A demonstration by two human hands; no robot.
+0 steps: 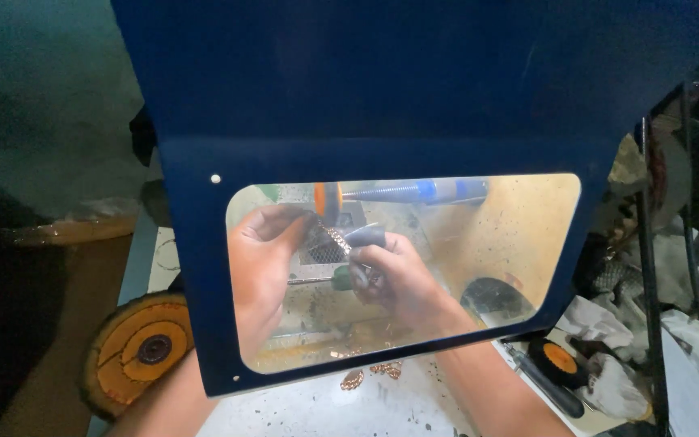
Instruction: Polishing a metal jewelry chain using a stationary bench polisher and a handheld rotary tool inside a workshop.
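Observation:
Through the clear window of a blue hood [382,97] I see both my hands inside. My left hand [262,259] and my right hand [394,275] together grip a short silvery chain-like metal strip [335,237], held up against a small orange polishing wheel [321,198] on a spindle [414,192]. My right fingers pinch the strip's lower end, and my left fingers support its upper end by the wheel.
A large orange-and-yellow buffing wheel [141,348] lies at the lower left. A smaller orange wheel [560,358], a dark tool [544,384] and white rags [608,324] sit to the right. Copper-coloured pieces [374,374] lie on the white bench in front.

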